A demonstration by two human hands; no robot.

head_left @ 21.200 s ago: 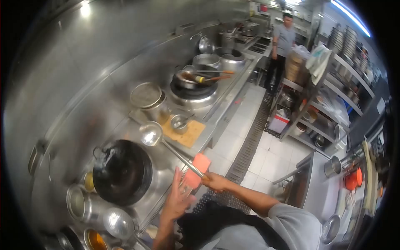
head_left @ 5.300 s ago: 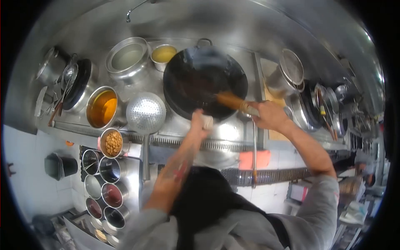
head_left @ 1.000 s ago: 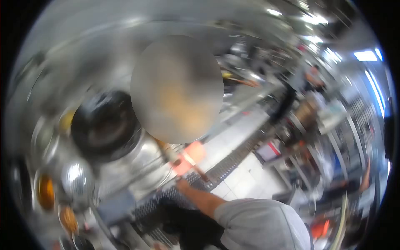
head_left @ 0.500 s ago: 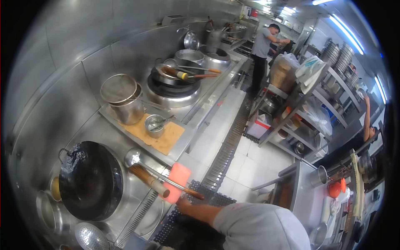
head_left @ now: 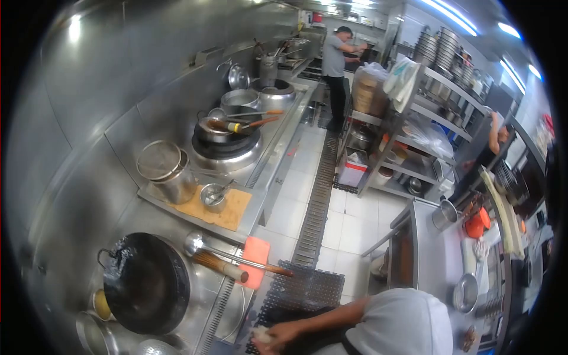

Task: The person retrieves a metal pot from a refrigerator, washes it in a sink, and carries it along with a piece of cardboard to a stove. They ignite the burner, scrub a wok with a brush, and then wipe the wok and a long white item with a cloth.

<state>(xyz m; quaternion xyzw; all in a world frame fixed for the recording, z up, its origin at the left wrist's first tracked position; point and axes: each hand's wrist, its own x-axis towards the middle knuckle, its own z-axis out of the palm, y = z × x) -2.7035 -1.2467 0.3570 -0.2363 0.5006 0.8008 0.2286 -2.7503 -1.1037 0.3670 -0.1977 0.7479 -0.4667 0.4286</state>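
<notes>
My right hand (head_left: 278,336) is low in the head view, below the front edge of the stove, at the end of a grey-sleeved arm. Its fingers are curled around a pale, crumpled thing (head_left: 262,335), perhaps a cloth, which is partly hidden. My left hand does not show. Above the hand, a ladle (head_left: 248,261) with a wooden handle end lies across a red-orange rectangular slab (head_left: 254,265). Beside it rests a bamboo wok brush (head_left: 223,266). To the left, a large black wok (head_left: 148,284) sits on the stove.
A steel pot with a strainer (head_left: 168,168) and a small steel cup (head_left: 213,198) stand on cardboard (head_left: 234,210). Farther back is another wok burner (head_left: 228,151). A floor drain (head_left: 316,207) runs down the aisle beside shelving (head_left: 414,130). Two other people work farther off.
My right hand has moved down, away from beside the ladle's handle end, and a pale thing now shows in it. The view has shifted; the ladle and brush stay in place.
</notes>
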